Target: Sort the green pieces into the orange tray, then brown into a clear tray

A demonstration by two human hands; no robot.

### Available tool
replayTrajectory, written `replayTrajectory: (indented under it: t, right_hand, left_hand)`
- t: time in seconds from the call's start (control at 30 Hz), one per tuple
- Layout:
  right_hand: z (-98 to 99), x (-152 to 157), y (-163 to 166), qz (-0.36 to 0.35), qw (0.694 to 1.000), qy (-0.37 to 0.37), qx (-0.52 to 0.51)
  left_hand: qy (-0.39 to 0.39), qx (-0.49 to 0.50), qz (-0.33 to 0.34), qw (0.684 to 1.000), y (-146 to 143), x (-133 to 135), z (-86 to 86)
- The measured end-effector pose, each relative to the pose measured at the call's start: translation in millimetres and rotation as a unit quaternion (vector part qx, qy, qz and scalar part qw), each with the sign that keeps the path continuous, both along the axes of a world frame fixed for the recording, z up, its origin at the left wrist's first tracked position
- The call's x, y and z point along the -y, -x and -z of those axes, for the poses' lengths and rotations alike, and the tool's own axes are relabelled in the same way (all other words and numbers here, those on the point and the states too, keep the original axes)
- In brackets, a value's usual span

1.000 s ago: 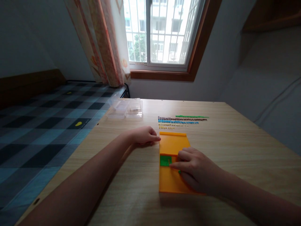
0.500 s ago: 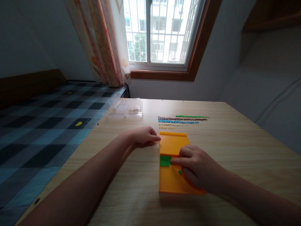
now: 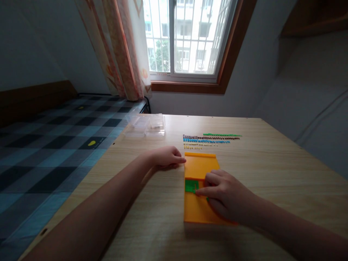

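Observation:
An orange tray [image 3: 202, 212] lies on the table, a raised ridge dividing it into a far and a near part. In the near part, small green pieces [image 3: 191, 186] form a tight block against the left wall. My right hand [image 3: 227, 188] is over the tray's right side, its index finger stretched out and the tip at the block's lower right corner. Another green piece [image 3: 208, 199] shows partly beside that hand. My left hand [image 3: 168, 156] rests on the table with one finger extended to the tray's left edge and the others curled. Neither hand grips anything.
Rows of tiny green, dark, blue and yellow pieces [image 3: 206, 140] lie beyond the tray. Clear plastic boxes [image 3: 156, 125] stand at the far left of the wooden table [image 3: 272, 174]. To the left is a bed with a checked cover [image 3: 54, 145]; a window is ahead.
My right index fingertip has slid slightly left and toward me along the green block's right side. The loose green piece is now more covered by that hand. My left hand stays put.

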State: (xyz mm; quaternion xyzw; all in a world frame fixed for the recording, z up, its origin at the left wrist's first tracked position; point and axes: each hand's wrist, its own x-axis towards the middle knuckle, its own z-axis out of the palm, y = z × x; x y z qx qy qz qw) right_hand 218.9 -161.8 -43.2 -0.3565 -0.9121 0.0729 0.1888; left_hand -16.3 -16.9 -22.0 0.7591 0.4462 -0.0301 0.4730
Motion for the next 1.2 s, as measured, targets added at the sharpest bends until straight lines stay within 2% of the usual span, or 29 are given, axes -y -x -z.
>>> replayTrajectory:
  t: [0.17,0.4,1.2]
  right_hand:
    - [-1.1,0.7,1.4,-0.014,1.0,0.002,-0.005]
    - [0.3,-1.1,3.6,0.014,1.0,0.002,0.018]
    - [0.2,-1.0,2.5,0.005,1.0,-0.001,0.027]
  left_hand:
    - [0.006,0.007,-0.003,1.0,0.2,-0.3,1.2]
    - [0.001,-0.002,0.002,1.0,0.5,-2.9,2.4]
    - [-0.009,0.005,0.001,1.0,-0.4,-0.6,0.5]
